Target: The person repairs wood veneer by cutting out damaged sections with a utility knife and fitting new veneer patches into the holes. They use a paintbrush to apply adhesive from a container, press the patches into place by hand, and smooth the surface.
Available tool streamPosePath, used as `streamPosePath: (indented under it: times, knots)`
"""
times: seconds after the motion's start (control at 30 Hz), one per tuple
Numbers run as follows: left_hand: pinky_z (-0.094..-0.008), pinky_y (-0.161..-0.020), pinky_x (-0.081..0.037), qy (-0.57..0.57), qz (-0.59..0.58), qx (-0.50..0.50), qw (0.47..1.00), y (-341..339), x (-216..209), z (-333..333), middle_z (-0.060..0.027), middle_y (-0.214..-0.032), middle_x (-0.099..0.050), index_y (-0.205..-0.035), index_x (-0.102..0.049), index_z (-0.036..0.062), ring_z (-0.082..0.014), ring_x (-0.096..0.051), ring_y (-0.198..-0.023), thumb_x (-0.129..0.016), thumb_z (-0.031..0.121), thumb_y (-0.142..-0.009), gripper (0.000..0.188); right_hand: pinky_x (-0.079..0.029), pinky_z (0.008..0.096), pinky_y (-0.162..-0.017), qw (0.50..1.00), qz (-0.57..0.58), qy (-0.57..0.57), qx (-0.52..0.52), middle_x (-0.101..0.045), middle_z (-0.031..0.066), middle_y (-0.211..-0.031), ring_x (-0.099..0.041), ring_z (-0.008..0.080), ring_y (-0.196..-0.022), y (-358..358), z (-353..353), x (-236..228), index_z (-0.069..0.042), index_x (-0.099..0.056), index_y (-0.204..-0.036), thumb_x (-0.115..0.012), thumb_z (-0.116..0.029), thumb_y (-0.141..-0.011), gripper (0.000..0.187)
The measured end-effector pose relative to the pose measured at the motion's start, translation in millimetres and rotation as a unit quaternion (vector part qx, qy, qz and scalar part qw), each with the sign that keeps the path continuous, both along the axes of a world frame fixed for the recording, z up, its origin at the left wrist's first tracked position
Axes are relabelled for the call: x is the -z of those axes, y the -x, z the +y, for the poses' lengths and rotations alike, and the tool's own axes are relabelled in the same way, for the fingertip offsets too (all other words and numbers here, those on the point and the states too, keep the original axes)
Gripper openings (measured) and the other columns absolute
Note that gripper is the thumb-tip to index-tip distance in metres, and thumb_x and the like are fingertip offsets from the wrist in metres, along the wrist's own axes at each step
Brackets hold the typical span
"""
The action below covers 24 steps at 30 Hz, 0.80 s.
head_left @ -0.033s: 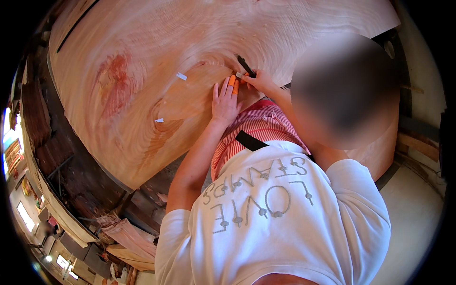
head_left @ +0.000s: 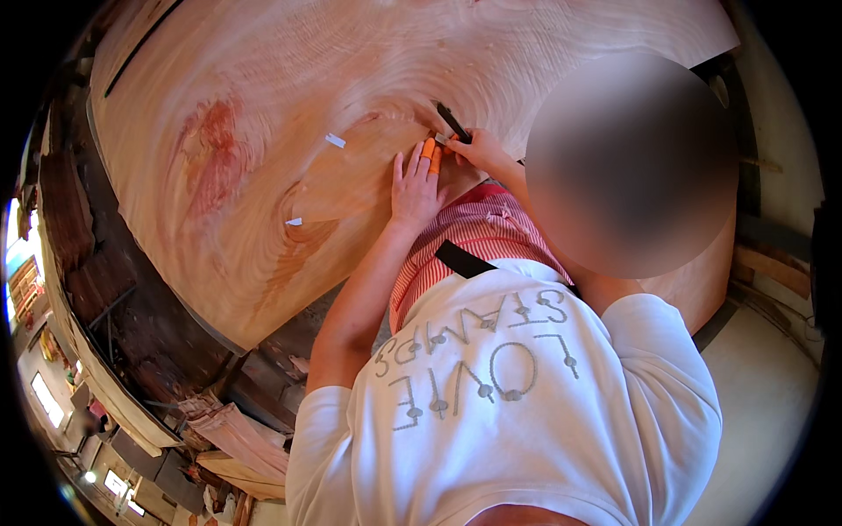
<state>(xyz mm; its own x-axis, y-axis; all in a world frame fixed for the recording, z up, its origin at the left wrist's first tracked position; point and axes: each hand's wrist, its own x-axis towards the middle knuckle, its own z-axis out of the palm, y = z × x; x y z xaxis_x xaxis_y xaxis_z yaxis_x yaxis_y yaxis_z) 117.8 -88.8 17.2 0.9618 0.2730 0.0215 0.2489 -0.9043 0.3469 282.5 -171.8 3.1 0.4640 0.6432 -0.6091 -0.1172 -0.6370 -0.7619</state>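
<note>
- Head view: the wearer's own hands do not show anywhere in the picture, so their grip cannot be read.
- A co-worker in a white lettered shirt (head_left: 517, 394) and red striped apron (head_left: 474, 232) leans over a large wooden slab (head_left: 263, 79).
- Flat hand (head_left: 417, 188), just above frame centre, lies palm down on the slab with fingers spread and holds nothing. Orange tips (head_left: 430, 158) show on two fingers.
- Other hand (head_left: 481, 153), at 2 o'clock of the flat hand and almost touching it, is closed around a dark slim tool (head_left: 452, 121). The tool's tip rests on the wood.
- At 9 o'clock of the flat hand lies a thin tan sheet (head_left: 351, 175), fixed by white tape bits (head_left: 335, 140).
- Against the earlier frame nothing has visibly shifted: hands, tool and sheet match. Judgement: the work at the tool's tip is steady.
</note>
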Motion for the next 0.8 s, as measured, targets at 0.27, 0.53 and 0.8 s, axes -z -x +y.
streamPosePath:
  times: [0.27,0.53,0.8]
  knots:
    - [-0.0448,-0.101,-0.026,-0.003,-0.028,0.023,0.999,-6,-6,7,-0.0115,-0.129,-0.041,-0.126,-0.043,0.0015,-0.0257,-0.035,-0.122,-0.065,0.034,-0.071,0.068,-0.045,0.0293,-0.055,0.998,-0.048,0.031,0.003,-0.061,0.0051,-0.060,-0.059,0.0144,-0.056,4,2,7,-0.003,-0.064,-0.079,-0.059,-0.027,-0.080,0.024]
    - [-0.0428,-0.096,-0.030,-0.057,0.012,0.026,0.998,-22,-10,6,-0.0106,-0.121,-0.048,-0.120,-0.050,0.0046,-0.0264,-0.041,-0.113,-0.064,0.038,-0.072,0.060,-0.047,0.0305,-0.056,0.975,-0.149,0.146,-0.073,-0.061,0.0082,-0.061,-0.060,0.0185,-0.057,-8,-26,5,-0.005,-0.064,-0.080,-0.059,-0.033,-0.079,0.029]
    - [-0.0489,-0.101,-0.025,0.020,-0.012,0.023,0.999,-10,-20,-8,-0.0131,-0.125,-0.045,-0.120,-0.049,0.0047,-0.0289,-0.034,-0.124,-0.063,0.038,-0.074,0.059,-0.047,0.0296,-0.054,0.990,-0.095,-0.024,0.102,-0.062,0.0078,-0.066,-0.059,0.0146,-0.056,-4,-72,9,-0.002,-0.063,-0.087,-0.066,-0.027,-0.077,0.027]
